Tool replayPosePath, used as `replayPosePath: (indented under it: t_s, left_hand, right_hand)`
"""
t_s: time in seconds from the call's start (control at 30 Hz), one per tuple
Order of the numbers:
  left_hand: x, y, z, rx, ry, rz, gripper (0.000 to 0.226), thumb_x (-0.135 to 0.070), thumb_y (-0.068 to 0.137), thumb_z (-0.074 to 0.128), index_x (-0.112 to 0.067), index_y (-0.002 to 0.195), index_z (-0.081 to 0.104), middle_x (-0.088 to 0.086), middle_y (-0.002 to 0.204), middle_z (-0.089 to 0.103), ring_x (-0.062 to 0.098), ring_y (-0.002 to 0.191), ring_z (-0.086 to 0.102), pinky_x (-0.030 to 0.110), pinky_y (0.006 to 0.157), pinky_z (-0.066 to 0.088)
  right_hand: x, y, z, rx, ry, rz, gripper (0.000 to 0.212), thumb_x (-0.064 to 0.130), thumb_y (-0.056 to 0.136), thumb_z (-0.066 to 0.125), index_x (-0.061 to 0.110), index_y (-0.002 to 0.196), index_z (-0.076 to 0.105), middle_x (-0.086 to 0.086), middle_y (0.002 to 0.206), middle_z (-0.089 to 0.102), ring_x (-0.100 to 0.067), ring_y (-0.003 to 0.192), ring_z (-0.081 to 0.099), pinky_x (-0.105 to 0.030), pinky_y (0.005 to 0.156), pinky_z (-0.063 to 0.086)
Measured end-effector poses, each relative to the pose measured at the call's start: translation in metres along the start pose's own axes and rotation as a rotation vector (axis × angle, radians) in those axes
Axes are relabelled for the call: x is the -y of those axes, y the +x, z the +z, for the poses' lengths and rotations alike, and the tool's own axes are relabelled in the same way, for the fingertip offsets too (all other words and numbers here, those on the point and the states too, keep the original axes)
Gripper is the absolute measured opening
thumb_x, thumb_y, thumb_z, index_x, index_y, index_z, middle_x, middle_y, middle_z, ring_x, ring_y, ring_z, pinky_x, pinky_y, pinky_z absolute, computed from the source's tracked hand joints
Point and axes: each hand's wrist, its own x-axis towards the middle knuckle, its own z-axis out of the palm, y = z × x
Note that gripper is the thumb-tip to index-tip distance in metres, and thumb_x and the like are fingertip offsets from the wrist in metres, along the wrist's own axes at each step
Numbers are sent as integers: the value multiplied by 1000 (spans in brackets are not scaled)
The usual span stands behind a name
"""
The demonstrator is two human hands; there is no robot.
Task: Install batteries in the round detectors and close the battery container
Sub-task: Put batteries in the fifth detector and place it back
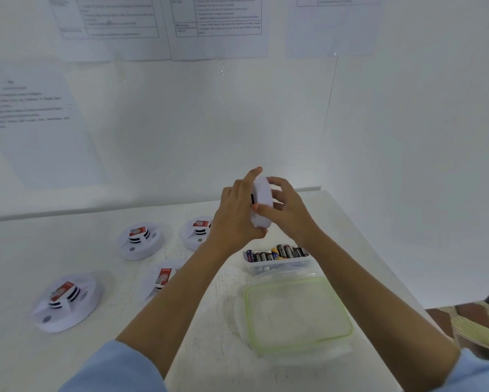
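Step looks like battery fitting on one detector (261, 199): left hand (237, 219) and right hand (288, 213) both grip it on edge, raised over the tabletop (39, 244) near its far right corner. Next probably needs it seated, then set down by the other detectors (140, 240) further left. The battery box (280, 267) is open just below the hands, with its lid (297, 315) loose toward the near edge.

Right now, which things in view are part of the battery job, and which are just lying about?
Part of the job:
held detector, gripped by left hand and right hand
four table detectors
batteries
battery container
lid

Just lying about:
wall papers
patterned cloth
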Motion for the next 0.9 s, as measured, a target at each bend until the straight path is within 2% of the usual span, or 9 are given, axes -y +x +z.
replayPosePath:
  t_s: [0.13, 0.2, 0.3, 0.4, 0.47, 0.6, 0.73, 0.8, 0.9]
  left_hand:
    - [-2, -13, -8, 33, -135, -48, 101, -19, 62, 85, -20, 141, 23, 1, 136, 38, 12, 115, 35, 27, 101, 33]
    - [6, -24, -17, 42, -306, -152, 102, -25, 61, 84, -32, 140, 19, -6, 138, 30, 9, 120, 32, 26, 101, 32]
    - [19, -43, -42, 82, -727, -488, 75, -25, 80, 71, -42, 136, 24, 1, 146, 28, 20, 125, 39, 32, 97, 40]
    - [37, -63, -69, 93, -1087, -647, 46, -19, 93, 53, -39, 130, 35, 7, 131, 49, 27, 104, 58, 31, 82, 53]
    - [53, -74, -86, 53, -1100, -647, 44, -15, 94, 50, -37, 130, 37, 5, 120, 57, 26, 100, 63, 32, 78, 56]
    - [97, -96, -129, 36, -1031, -618, 51, -14, 92, 51, -36, 134, 33, 2, 121, 59, 25, 110, 59, 35, 83, 53]
    - [149, -115, -176, 41, -971, -601, 48, -15, 91, 51, -38, 130, 34, -1, 119, 60, 21, 109, 60, 35, 85, 52]
    - [172, -125, -196, 58, -962, -615, 48, -15, 92, 50, -39, 130, 34, -4, 119, 61, 21, 110, 60, 36, 86, 51]
    - [202, -137, -221, 101, -943, -641, 52, -16, 92, 51, -38, 134, 31, -3, 124, 58, 24, 112, 58, 36, 86, 51]
  right_hand:
    - [-6, 1, 7, -127, 257, 128, 42, 8, 76, 61, 10, 116, 49, -18, 113, 58, -29, 97, 60, -41, 79, 54]
    - [-8, -2, 17, -120, 504, 194, 42, 5, 74, 51, 0, 115, 54, -18, 102, 61, -31, 90, 61, -39, 71, 55]
    - [-5, -6, 38, -40, 703, 258, 34, 3, 79, 41, -4, 109, 56, -17, 100, 63, -30, 88, 62, -35, 68, 56]
    - [-3, -8, 70, 10, 772, 291, 31, 2, 87, 33, 1, 105, 58, -16, 102, 63, -28, 90, 62, -36, 76, 54]
    - [0, -5, 96, 28, 693, 311, 32, 5, 87, 35, 4, 112, 57, -15, 107, 62, -28, 95, 59, -38, 83, 49]
    - [13, 1, 150, 154, 223, 385, 36, 15, 87, 48, 23, 123, 48, -4, 111, 59, -19, 88, 57, -32, 76, 47]
    - [6, 8, 214, 224, 200, 320, 79, 2, 80, 64, 30, 140, 23, -9, 124, 50, -23, 95, 58, -32, 70, 54]
    - [3, 11, 246, 223, 187, 270, 79, -6, 75, 67, 27, 136, 28, -5, 112, 53, -19, 91, 58, -34, 69, 55]
    - [1, 15, 286, 211, 166, 267, 76, -7, 72, 70, 25, 130, 33, -1, 102, 53, -16, 87, 57, -26, 62, 57]
